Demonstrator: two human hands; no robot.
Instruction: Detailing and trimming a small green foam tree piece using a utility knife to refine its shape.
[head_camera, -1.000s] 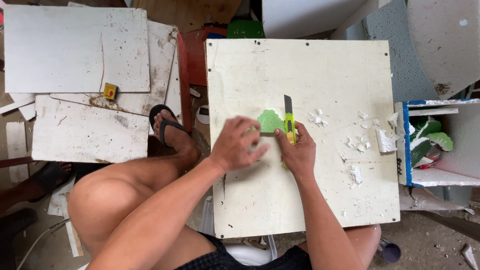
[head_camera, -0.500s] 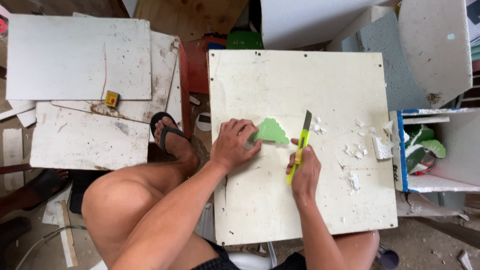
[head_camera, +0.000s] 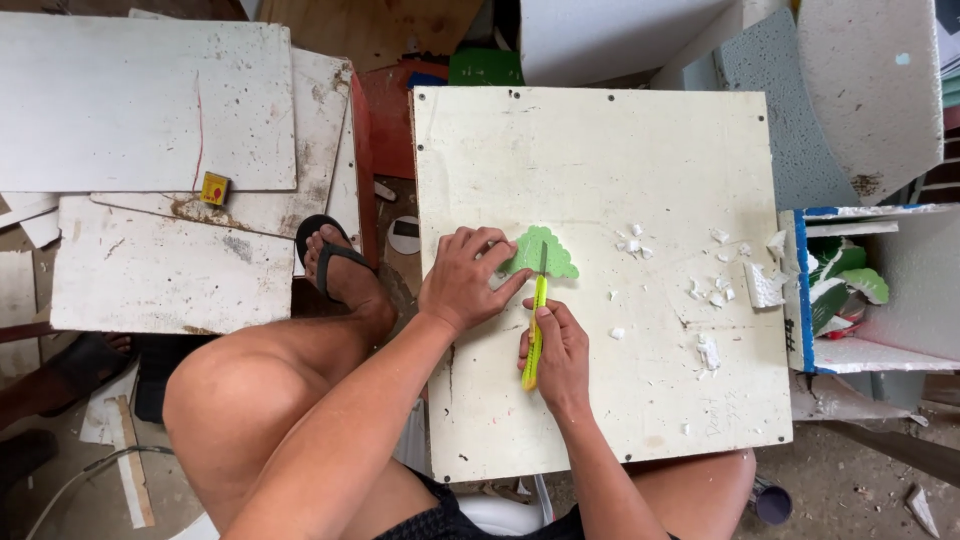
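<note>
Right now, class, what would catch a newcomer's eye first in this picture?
The small green cut-out near the middle of the cream board stands out most. The left hand presses on its left edge, while the right hand holds a yellow knife with its blade on the shape. White scraps lie scattered to the right on the board.

Bare board (head_camera: 600, 150) beyond foam scraps (head_camera: 715, 290)
</note>
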